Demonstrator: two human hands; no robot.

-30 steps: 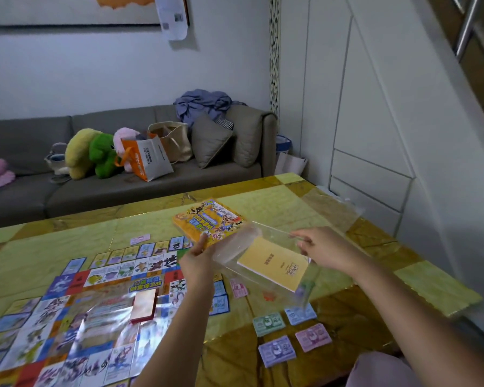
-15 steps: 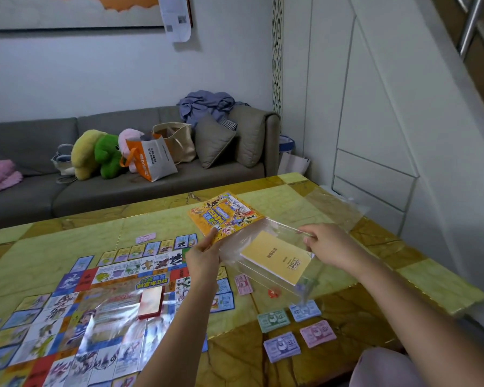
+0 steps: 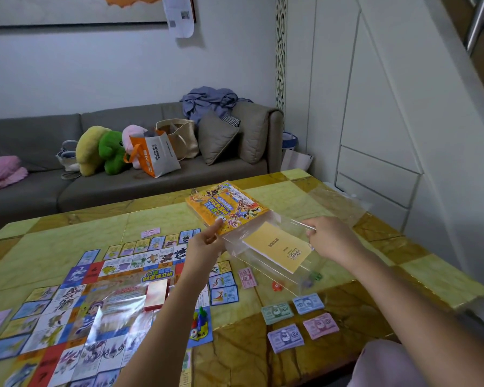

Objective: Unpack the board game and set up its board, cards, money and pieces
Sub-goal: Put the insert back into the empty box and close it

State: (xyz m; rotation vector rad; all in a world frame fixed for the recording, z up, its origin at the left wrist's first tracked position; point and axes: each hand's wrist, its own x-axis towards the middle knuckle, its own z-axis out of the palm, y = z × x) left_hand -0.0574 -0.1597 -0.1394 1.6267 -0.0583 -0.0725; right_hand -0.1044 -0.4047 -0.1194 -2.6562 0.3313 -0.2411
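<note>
— What moved?
— Orange box, pinched by left hand, edged rightward to eleven o'clock of the clear bag gripped by right hand.
— So?
— Booklet probably comes out next.

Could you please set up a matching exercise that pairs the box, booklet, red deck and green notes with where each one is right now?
Things:
1. box
2. booklet
3. red deck
4. green notes

Places:
A. lying on the board
B. on the table, beside the blue notes
C. gripped at its near corner by the left hand
D. inside the clear bag

Pairs: 1-C; 2-D; 3-A; 4-B
</note>
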